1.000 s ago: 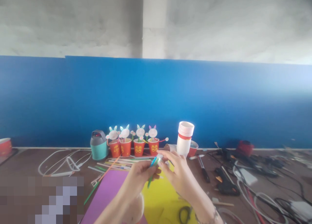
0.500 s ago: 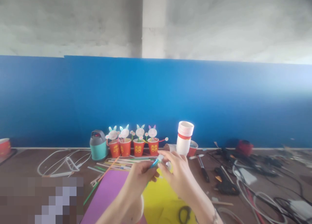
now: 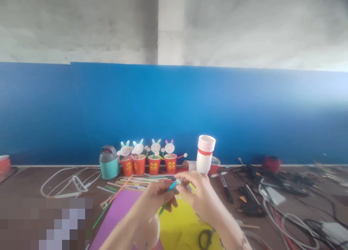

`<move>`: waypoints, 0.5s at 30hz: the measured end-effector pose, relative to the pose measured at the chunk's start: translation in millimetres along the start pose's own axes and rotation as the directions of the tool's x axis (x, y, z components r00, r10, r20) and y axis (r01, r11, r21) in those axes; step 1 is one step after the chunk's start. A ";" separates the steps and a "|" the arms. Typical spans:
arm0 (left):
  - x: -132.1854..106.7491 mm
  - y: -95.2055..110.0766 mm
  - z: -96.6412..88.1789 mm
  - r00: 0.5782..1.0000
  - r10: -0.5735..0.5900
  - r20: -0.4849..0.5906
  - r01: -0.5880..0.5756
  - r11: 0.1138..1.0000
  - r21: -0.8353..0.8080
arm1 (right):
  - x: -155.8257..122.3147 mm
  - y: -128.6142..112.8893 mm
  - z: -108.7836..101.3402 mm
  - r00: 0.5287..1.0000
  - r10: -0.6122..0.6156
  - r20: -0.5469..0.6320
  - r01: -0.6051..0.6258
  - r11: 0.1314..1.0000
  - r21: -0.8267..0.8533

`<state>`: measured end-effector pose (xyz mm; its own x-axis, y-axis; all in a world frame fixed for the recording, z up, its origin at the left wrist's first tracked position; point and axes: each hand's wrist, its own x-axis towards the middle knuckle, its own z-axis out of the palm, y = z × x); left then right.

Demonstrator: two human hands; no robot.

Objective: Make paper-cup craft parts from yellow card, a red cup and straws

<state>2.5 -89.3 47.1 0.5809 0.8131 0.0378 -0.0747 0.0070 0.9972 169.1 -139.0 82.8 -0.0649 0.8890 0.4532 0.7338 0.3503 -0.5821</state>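
Observation:
Above the yellow paper (image 3: 176, 221), my left hand (image 3: 157, 197) is closed around a slim blue-and-green stick (image 3: 173, 185), whose green end (image 3: 162, 209) sticks out below the fingers. My right hand (image 3: 197, 190) pinches the upper end of the same stick, where something small and whitish shows; its exact kind is too blurred to tell. Under my left wrist lies a white rounded piece (image 3: 154, 230), mostly hidden by the arm. Dark-handled scissors (image 3: 204, 239) rest on the yellow paper near my right forearm. Purple paper (image 3: 116, 213) lies to the left.
Several red cups (image 3: 154, 165) with rabbit faces line the blue partition (image 3: 174, 105). Behind my hands lie many thin sticks (image 3: 136, 183). A teal container (image 3: 109, 166) stands left, a white cup stack (image 3: 205, 157) right. A black marker (image 3: 226, 188), glue gun (image 3: 251, 204) and tangled cables (image 3: 282, 217) lie rightward.
My right fingers have shifted slightly over the stick's upper end. More of the stick's green lower end shows below my left hand. The rest stands as before.

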 end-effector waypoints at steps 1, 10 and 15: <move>-1.4 1.2 -0.9 1.000 -0.015 0.025 0.015 1.000 -0.001 | 0.3 -1.1 -1.6 1.000 -0.012 0.014 0.012 1.000 -0.001; -1.4 -2.7 -0.4 0.998 0.030 0.047 -0.032 0.999 0.029 | -0.1 -0.6 -8.0 0.994 -0.082 0.066 0.079 0.996 0.043; -0.4 -5.1 -1.2 0.996 0.038 0.077 -0.044 0.996 0.083 | -1.7 -1.3 -12.0 0.992 -0.080 0.101 0.075 0.995 0.059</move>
<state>1.7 -88.9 41.9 0.6380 0.7658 0.0800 -0.0328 -0.0768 0.9965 176.3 -144.5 90.9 -0.1913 0.8831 0.4283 0.6860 0.4324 -0.5851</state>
